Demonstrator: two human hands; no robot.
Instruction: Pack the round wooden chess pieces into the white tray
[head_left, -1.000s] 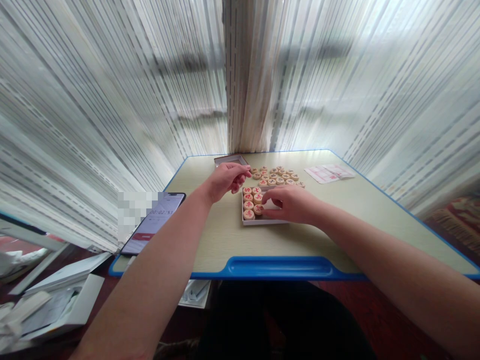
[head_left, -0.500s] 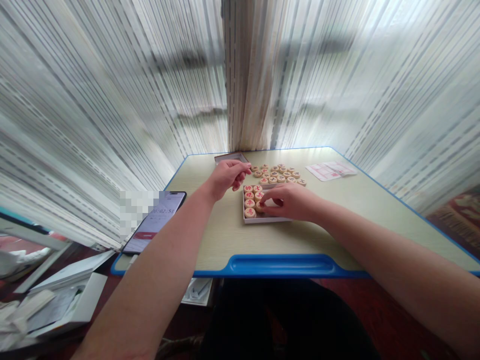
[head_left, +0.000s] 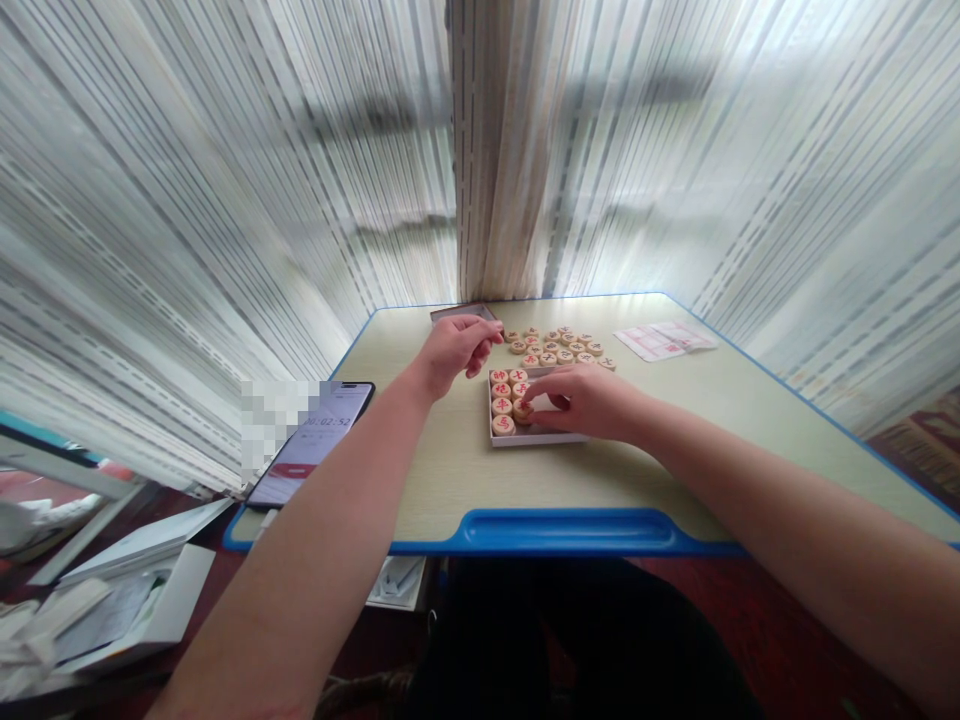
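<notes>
My right hand [head_left: 589,398] reaches into a shallow white box [head_left: 544,438], thumb and fingers on a round wooden xiangqi piece [head_left: 523,411] in the second column. To its left, a full column of pieces with red characters [head_left: 502,406] lines the box's left wall. My left hand [head_left: 459,348] hovers just beyond the box's far left corner. Its fingers are curled and pinched together; whatever may be between the tips is too small to make out. Behind the box, several loose xiangqi pieces [head_left: 565,357] lie on the table [head_left: 420,470].
A box lid [head_left: 469,313] lies at the table's back edge. A printed sheet [head_left: 666,340] rests at the right, and a phone with a running timer [head_left: 319,440] at the left. The table has a blue front tray [head_left: 566,530]. Sheer curtains [head_left: 491,150] hang behind.
My right fingers have drawn back slightly from the piece in the second column, showing more of its face. My left hand stays nearly still. The view has shifted a little.
</notes>
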